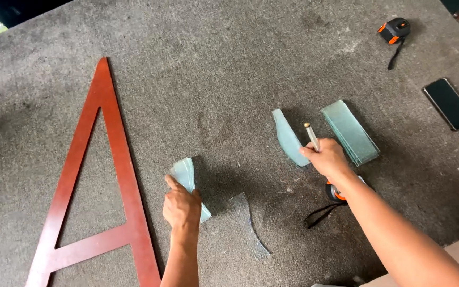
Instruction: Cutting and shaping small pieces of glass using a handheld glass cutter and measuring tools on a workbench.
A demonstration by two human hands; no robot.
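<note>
**Cut glass and a cutter on the grey desk**

Here the left hand [181,208] is closed around a small stack of curved pale-green glass pieces [188,178], fingers wrapped over its near end, thumb lying along its left edge, with the stack resting on the desk [229,64] just right of the red wooden A-shaped frame [107,175]. The right hand [329,158] pinches a slim glass cutter [311,135], tip pointing away, between a curved glass offcut [288,139] on its left and a stack of rectangular glass strips [350,132] on its right.

The edges look raw, so the gripping palm could be cut, and the stack could fan apart if the grip loosens. A sweeping forearm could knock the strips.

A thin clear sliver [249,223] near the left hand is hard to trace against the felt. An orange tape measure [336,192] is mostly hidden under the right wrist. A second tape measure [394,29] and a dark phone [449,103] lie far right.
</note>
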